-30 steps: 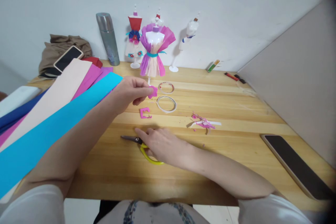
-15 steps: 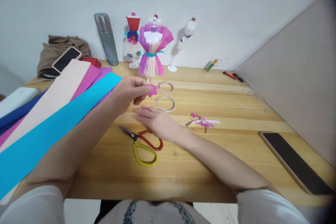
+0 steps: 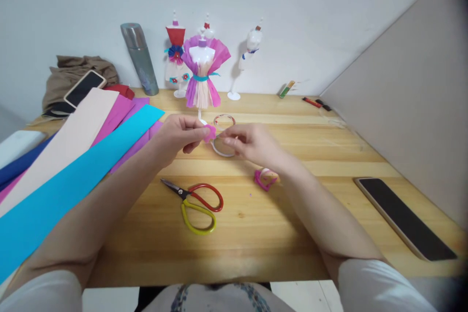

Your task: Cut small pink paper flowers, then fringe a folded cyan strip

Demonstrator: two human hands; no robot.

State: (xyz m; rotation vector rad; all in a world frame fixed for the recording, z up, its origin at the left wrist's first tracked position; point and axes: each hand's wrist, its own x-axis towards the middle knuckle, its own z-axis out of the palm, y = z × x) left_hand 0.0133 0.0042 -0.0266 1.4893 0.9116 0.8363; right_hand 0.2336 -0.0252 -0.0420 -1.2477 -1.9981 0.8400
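Pink paper piece [image 3: 209, 132]: small, held above the middle of the tabletop [image 3: 329, 156], pinched between thumb and fingers of the left hand [image 3: 179, 134]. Right hand [image 3: 252, 142] meets it from the other side; its fingers are drawn together at the piece's right edge, where a thin pale strip shows, too small to identify.

Left edge of tabletop: long crepe paper sheets [image 3: 73, 165] in cyan, pink, magenta, purple and blue, fanned diagonally. At the far left corner, a brown cloth bundle [image 3: 73, 70] with a phone [image 3: 85, 87] lying on it. A grey flask [image 3: 139, 58] stands upright at the far edge.

Far edge, centre: small mannequins [image 3: 202, 73] dressed in paper, the front one in pink and purple pleats with a cyan waistband.

Under the hands: two tape rings [image 3: 224, 122], the nearer one partly hidden by the right hand. Scissors [image 3: 195, 200] with red and yellow handles lie closed, nearer the front edge. Pink scraps [image 3: 263, 178] lie just beside the right wrist.

Right edge: a dark phone [image 3: 402, 217] lying flat.
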